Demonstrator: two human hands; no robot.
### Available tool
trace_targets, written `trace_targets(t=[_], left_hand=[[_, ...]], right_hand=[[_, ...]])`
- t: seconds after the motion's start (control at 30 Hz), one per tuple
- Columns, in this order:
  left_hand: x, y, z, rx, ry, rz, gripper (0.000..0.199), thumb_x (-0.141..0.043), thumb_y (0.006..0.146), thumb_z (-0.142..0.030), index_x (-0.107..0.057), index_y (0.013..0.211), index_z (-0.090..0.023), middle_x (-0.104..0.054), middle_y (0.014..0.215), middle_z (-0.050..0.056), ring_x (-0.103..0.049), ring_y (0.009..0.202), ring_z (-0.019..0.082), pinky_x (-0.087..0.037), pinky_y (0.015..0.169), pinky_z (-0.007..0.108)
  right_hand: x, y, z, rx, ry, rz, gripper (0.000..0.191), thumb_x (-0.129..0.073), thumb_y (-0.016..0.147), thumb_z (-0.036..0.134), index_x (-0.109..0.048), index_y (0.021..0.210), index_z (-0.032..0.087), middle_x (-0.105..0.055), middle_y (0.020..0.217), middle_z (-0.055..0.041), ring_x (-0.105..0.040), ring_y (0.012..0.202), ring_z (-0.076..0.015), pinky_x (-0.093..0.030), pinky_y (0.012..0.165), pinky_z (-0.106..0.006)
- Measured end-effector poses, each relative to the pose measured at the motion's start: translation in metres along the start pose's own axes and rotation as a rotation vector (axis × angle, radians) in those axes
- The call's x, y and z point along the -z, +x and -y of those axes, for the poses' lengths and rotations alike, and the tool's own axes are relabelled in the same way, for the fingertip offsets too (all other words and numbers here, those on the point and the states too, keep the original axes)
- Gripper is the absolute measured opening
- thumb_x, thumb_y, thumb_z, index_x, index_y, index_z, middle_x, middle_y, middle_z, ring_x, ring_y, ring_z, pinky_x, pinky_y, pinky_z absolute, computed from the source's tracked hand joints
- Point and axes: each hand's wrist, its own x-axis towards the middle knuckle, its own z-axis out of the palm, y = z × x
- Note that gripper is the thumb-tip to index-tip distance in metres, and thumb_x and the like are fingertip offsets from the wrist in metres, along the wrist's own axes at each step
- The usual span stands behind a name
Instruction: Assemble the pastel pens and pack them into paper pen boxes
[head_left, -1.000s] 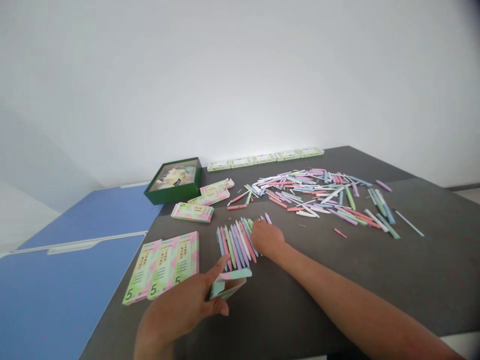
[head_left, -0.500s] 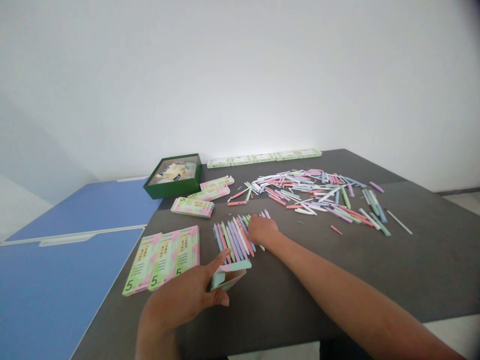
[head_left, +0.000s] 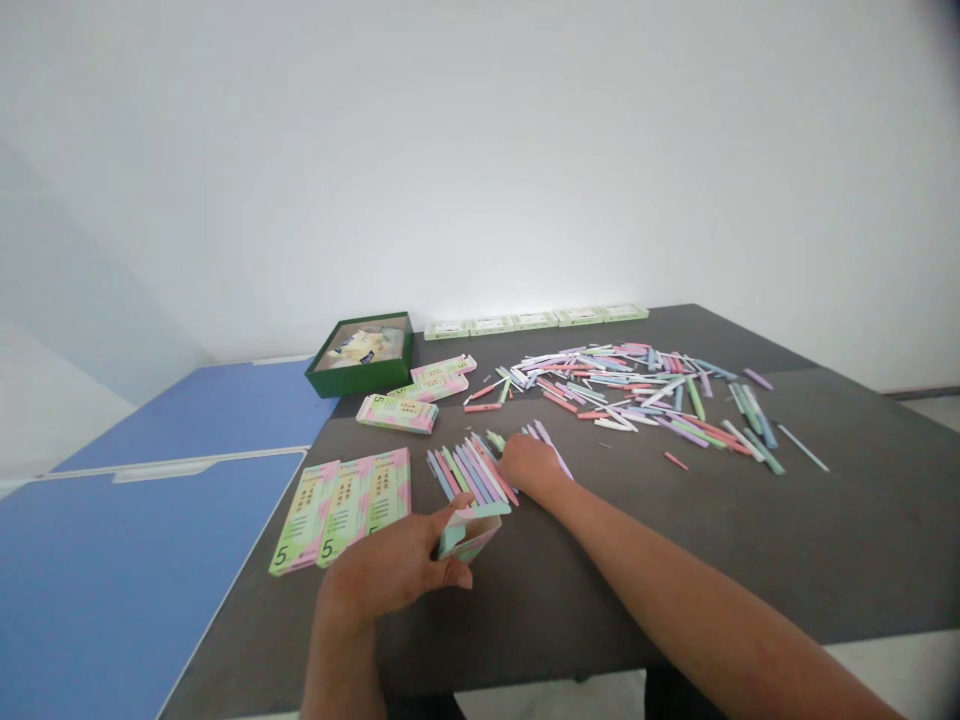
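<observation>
Two flat blue panels with pale edging [head_left: 127,560] fill the far left, beside a dark grey table [head_left: 825,540]. Near the table's left edge, three flat pink-and-green printed cartons [head_left: 346,508] lie side by side, each marked with a black 5; the third is partly covered by the left hand. Behind them stands an open dark green rectangular box [head_left: 360,380], holding pale packets [head_left: 366,347]. Just to its right and nearer the front lie more pink-and-green cartons, one in front [head_left: 397,414] and others slanting behind it [head_left: 448,372].

The left hand [head_left: 405,555] is clamped on an open-ended pink-and-green carton [head_left: 474,538], thumb and fingers on opposite sides, its flap and mouth toward the right. Just beyond that carton lies a slanting row of slim pastel pens [head_left: 474,472]. Five flat pale green boxes [head_left: 534,321] line the table's back edge along the wall.

The right hand [head_left: 534,465], apart from the left, is at the row's right end, beside a lilac pen [head_left: 553,450]; its fingertips are hidden, so whether they grip anything cannot be told. Beyond spreads a loose heap of pastel pens and white sticks [head_left: 622,385]. Further right lie a short red piece [head_left: 676,461], a green-and-blue cluster [head_left: 752,412] and a thin pale rod [head_left: 802,448].
</observation>
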Motion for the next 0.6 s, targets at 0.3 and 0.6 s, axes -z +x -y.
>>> trace_targets(t=[0.3,0.6], left_hand=[[0.004,0.000,0.001,-0.001,0.053,-0.019,0.053,-0.054,0.080,-0.045,-0.047,0.129,-0.025,-0.067,0.097,0.001,-0.060,0.080,0.023,-0.041,0.069,0.026],[0.004,0.003,-0.001,0.065,0.096,-0.014,0.039,-0.054,0.080,-0.042,-0.057,0.115,-0.026,-0.068,0.089,0.001,-0.061,0.077,0.024,-0.039,0.064,0.027]], right_hand=[[0.031,-0.010,-0.003,-0.009,0.249,-0.193,0.033,-0.045,0.078,0.020,-0.047,0.109,0.008,-0.064,0.094,-0.0199,-0.061,0.090,-0.0311,-0.044,0.074,-0.040],[0.089,-0.093,-0.029,0.453,1.494,-0.147,0.015,-0.041,0.078,0.022,-0.041,0.092,0.023,-0.053,0.074,0.0022,-0.054,0.053,-0.0122,-0.046,0.053,-0.028]])
